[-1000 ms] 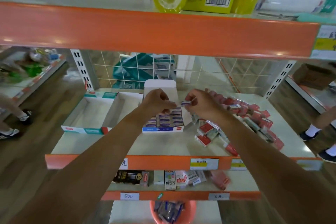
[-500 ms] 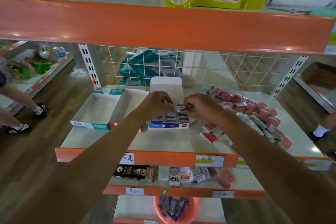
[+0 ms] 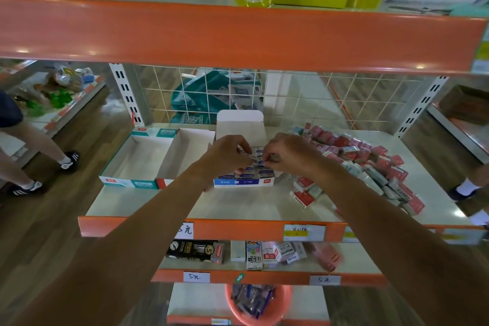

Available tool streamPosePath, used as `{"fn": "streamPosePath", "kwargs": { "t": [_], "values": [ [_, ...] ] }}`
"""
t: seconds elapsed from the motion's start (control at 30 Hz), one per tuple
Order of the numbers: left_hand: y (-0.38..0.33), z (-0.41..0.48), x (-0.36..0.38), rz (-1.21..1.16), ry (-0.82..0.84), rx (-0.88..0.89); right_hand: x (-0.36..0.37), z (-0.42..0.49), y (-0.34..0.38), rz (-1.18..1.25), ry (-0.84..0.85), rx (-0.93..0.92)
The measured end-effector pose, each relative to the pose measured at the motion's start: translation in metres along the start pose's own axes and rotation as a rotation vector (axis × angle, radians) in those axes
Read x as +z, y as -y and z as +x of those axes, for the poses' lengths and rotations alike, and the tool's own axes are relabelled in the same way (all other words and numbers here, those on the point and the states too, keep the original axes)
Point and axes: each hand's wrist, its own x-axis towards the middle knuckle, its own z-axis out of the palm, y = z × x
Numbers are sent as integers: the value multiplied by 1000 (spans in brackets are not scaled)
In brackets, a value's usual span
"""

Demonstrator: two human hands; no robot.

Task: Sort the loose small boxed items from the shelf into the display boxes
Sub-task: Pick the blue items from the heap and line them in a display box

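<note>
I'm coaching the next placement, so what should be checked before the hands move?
1. Grip: left hand and right hand both pinch the small blue-and-white cardboard box: ok.
2. That box is over the blue cardboard display box: ok.
3. Free slot there: cannot tell, hands hide it.
4. White-lined teal display box stands open: ok.
5. Pile of loose red and teal small boxes sorted: not ok.

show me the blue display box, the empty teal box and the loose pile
blue display box [image 3: 243,182], head view, its front wall
empty teal box [image 3: 139,157], head view, its bare floor
loose pile [image 3: 381,164], head view, a red box mid-pile
</note>
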Motion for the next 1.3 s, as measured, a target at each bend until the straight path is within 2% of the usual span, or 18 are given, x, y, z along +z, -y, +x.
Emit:
{"fn": "streamPosePath", "kwargs": {
  "t": [0.27,0.4,0.5,0.73,1.0,1.2,1.3],
  "values": [
    [-2,-6,4,134,-99,92,8,0,-2,-2,-30,-20],
    [-6,-8,10,173,-110,129,1,-5,-7,60,-7,-13],
    [-10,-8,19,203,-127,170,-7,-11,-15,111,-62,46],
    [-16,-6,33,291,-116,218,-6,-20,-19,108,-75,49],
    [-17,-4,34,407,-106,193,-1,-18,-17,5,-91,26],
    [-24,-1,35,488,-87,238,-5,-25,-19,-167,-107,64],
    [-35,3,36,484,-134,270,-8,-31,-22,-242,-115,102]
  ]
}}
